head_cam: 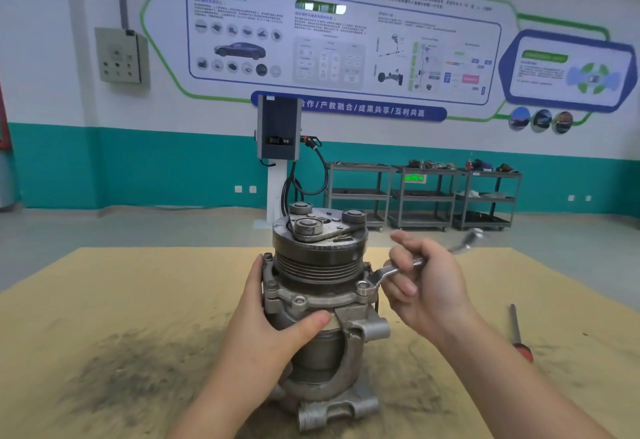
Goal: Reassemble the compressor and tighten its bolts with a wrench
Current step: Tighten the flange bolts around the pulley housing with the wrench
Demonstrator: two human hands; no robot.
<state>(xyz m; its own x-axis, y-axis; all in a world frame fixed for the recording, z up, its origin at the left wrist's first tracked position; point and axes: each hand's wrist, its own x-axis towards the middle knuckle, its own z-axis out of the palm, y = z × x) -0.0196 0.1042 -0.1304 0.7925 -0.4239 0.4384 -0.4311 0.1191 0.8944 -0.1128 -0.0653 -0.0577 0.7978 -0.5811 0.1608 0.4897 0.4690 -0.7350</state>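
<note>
Compressor [318, 300] stands upright, mid-table [104, 300], pulley end up. Left hand [273, 324] grip wraps the housing, thumb across the front. Right hand [426, 286] grip closed on the wrench [388, 270], whose ring end sits on the right flange bolt [363, 288].

Risks: ring may ride off the bolt under a skewed pull; tall body may tip if the bracing hand slackens. Screwdriver [516, 331] lies at right.

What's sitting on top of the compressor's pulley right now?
On the compressor pulley sits a metal clutch plate carrying three round discs. Whatever lies under the plate is covered.
</note>
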